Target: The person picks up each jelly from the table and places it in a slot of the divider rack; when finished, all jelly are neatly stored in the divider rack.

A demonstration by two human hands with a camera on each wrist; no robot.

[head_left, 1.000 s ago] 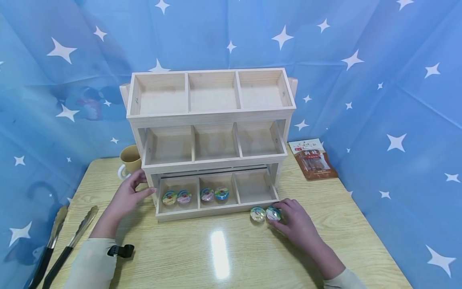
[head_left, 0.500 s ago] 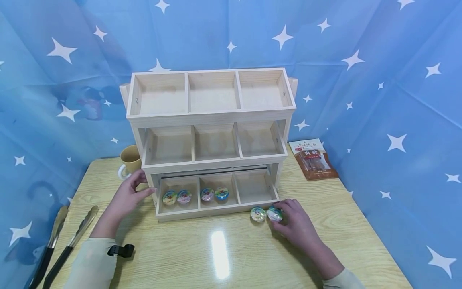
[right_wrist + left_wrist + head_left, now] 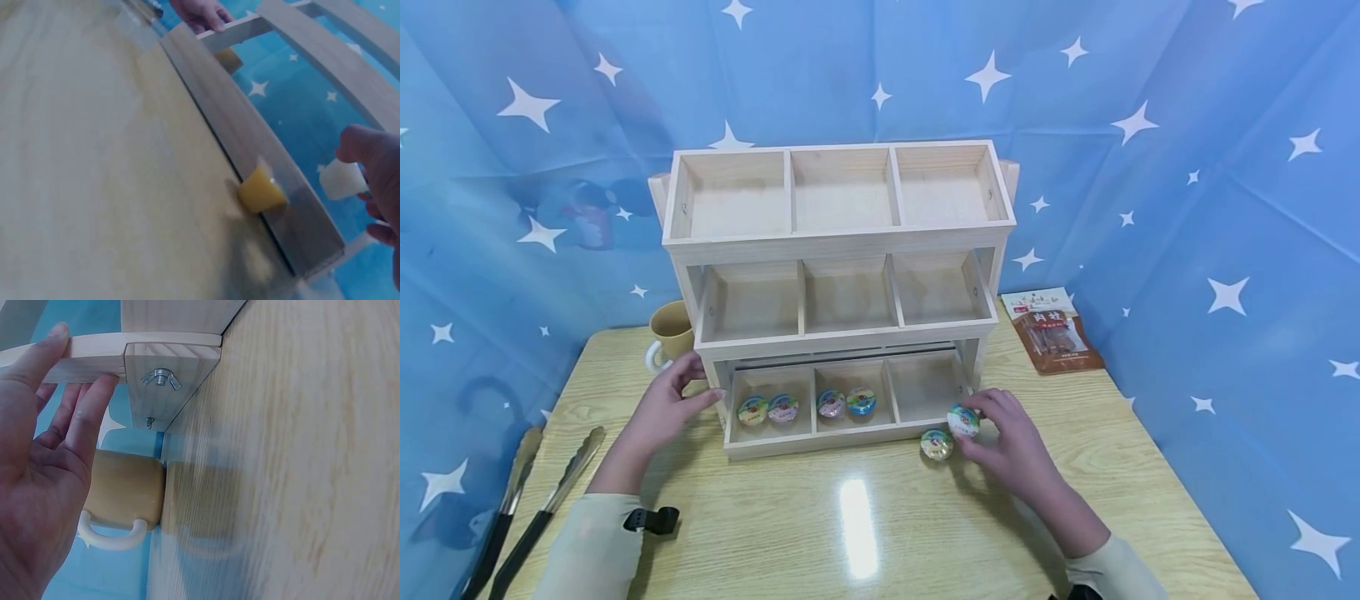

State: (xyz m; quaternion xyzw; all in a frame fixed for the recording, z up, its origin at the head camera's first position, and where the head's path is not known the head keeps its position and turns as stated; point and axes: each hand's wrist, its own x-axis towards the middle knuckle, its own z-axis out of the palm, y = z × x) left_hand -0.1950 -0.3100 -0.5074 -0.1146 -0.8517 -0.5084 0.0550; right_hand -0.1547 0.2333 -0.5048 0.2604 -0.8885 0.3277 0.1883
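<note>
A three-tier wooden shelf rack (image 3: 842,247) stands on the table, each tier split into three compartments. My left hand (image 3: 661,410) grips its left upright (image 3: 94,365), thumb on one side and fingers on the other. With thumb and fingertips, my right hand (image 3: 1013,446) pinches a small jelly cup (image 3: 963,421), raised by the front right corner of the bottom tier. White contents show through this cup (image 3: 340,180) in the right wrist view. A yellow jelly cup (image 3: 936,445) sits on the table against the front board. Two jelly cups (image 3: 767,410) lie in the bottom left compartment, two more (image 3: 846,403) in the middle one.
Behind my left hand is a tan mug (image 3: 673,330) with a white handle. Black-handled tongs (image 3: 546,508) lie at the left table edge. A brown and white food packet (image 3: 1052,332) lies right of the rack. Blue star-patterned cloth (image 3: 1180,208) hangs behind and beside the table.
My right hand has lifted the jelly cup off the table and moved it slightly up and left towards the bottom right compartment. The left hand has stayed in place.
</note>
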